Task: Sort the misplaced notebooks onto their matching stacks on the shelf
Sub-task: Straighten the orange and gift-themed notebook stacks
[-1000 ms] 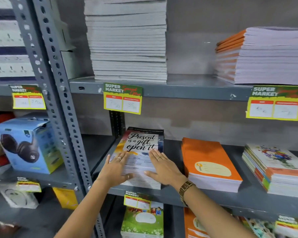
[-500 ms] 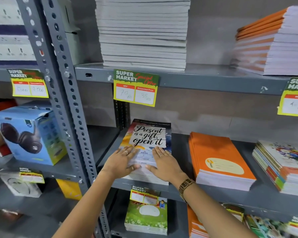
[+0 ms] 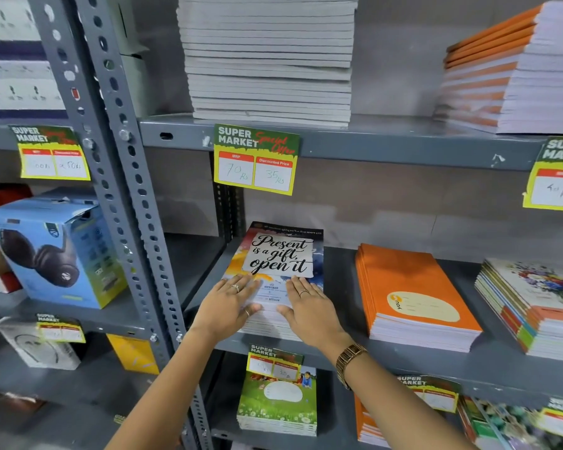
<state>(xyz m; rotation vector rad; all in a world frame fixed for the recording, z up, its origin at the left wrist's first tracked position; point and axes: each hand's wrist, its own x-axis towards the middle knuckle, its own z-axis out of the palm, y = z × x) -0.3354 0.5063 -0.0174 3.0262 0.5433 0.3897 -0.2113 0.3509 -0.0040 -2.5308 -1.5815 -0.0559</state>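
Note:
A stack of notebooks with the cover "Present is a gift, open it" lies on the middle shelf at the left. My left hand and my right hand both rest flat on the near end of its top cover, fingers spread, thumbs at the front edge. To the right lies a stack of orange notebooks, then a mixed stack with a flowered cover. On the shelf below stands a green-cover stack.
The upper shelf holds a tall grey stack and an orange-edged stack. Yellow price tags hang from the shelf edges. A perforated steel upright divides off the left bay with a blue headphone box.
The view has shifted closer and slightly left. Both hands stay flat on the top notebook, pushed a little deeper onto the stack.

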